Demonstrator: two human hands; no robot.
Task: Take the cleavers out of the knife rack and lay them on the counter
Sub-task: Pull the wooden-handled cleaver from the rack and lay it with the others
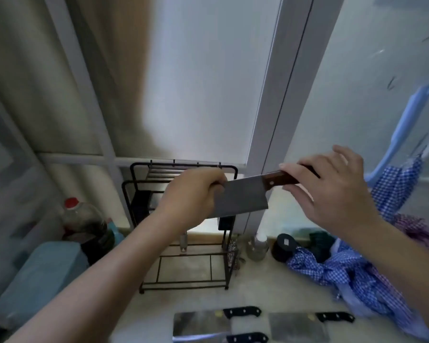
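I hold a cleaver [243,196] with a brown wooden handle in the air in front of the black wire knife rack [183,266]. My left hand [191,196] pinches the far end of its blade. My right hand [332,191] grips the handle. Three black-handled cleavers lie on the pale counter [270,288] near the bottom edge: one at the left [203,323], one at the right [297,325], and a third [233,339] partly cut off below them.
A dark bottle with a red cap [84,226] and a blue-grey box [42,273] stand left of the rack. A small clear jar [258,246], a black round container [284,247] and blue checkered cloth [352,276] lie to the right. A frosted window is behind.
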